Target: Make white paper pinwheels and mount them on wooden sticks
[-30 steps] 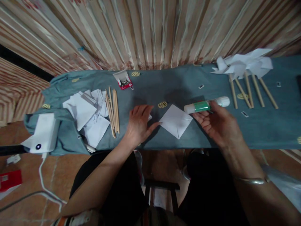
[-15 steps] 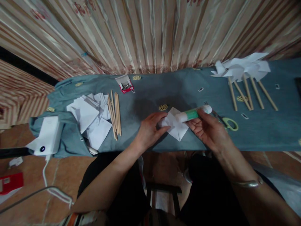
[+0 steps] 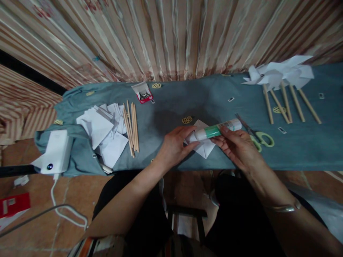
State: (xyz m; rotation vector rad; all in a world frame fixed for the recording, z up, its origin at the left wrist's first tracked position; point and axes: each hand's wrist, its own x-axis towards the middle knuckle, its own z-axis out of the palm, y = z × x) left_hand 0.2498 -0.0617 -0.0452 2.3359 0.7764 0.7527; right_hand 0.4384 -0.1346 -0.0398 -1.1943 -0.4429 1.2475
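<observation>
A white and green glue stick lies slantwise between my two hands. My right hand is closed round its right part, thumb on top. With thumb and fingers, my left hand grips the white end on the left; whether that is a separate cap I cannot tell. Beneath the glue stick is a small folded white paper square with creases, partly hidden by the stick and fingers. Just right of my right hand are scissors with light green handles.
On the grey-green cloth, white paper sheets and several wooden sticks lie left. A small red box of metal pins stands behind. Paper pinwheels on sticks lie right. A white device with a cable sits at the left edge.
The glue stick has moved left over the paper square, its white end now between my left fingers. More of the scissors shows. The view has shifted slightly.
</observation>
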